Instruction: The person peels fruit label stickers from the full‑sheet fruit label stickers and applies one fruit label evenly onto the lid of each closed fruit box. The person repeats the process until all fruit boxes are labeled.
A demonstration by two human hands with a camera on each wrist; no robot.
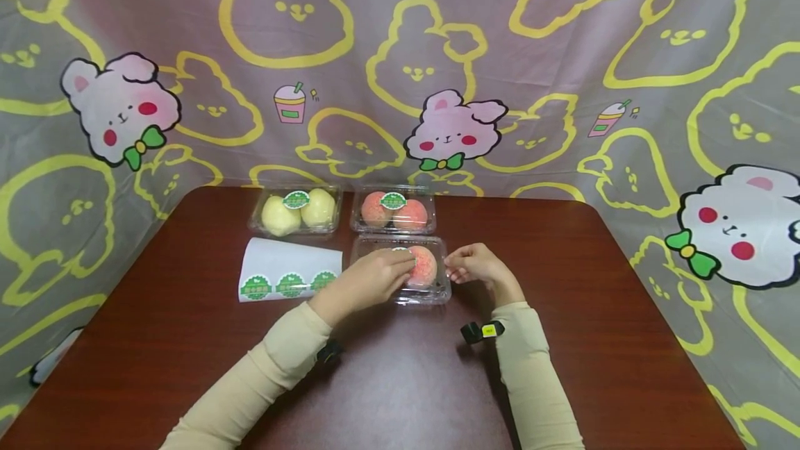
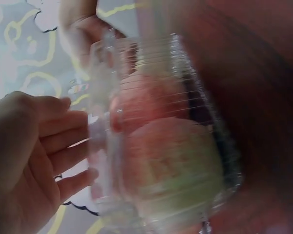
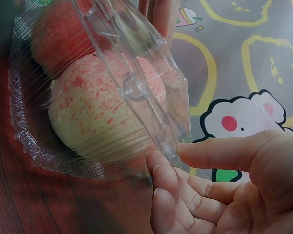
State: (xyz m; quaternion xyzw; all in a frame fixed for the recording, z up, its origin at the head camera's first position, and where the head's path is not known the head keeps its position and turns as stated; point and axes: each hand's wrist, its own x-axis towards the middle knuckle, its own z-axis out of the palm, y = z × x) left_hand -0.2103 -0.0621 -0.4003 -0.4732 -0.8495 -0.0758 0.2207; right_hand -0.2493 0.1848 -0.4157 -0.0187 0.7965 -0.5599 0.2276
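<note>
A clear plastic clamshell box [image 1: 423, 297] with two pink-speckled peaches [image 3: 100, 105] sits at the table's middle. My left hand [image 1: 369, 278] reaches over its left part, covering one peach and most of a green label in the head view. In the left wrist view the fingers of that hand [image 2: 36, 151] are fairly straight, with their tips at the clear lid. At the box's right edge, my right hand [image 1: 480, 266] pinches the plastic rim between thumb and fingertips, as the right wrist view shows. The left wrist view is blurred.
Left of the box lies a white sheet [image 1: 290, 259] bearing several round green stickers [image 1: 290, 286]. Behind stand a labelled box of yellow-green fruit [image 1: 317, 207] and another of peaches [image 1: 410, 214]. A patterned curtain [image 1: 350, 151] borders the brown table [image 1: 550, 367].
</note>
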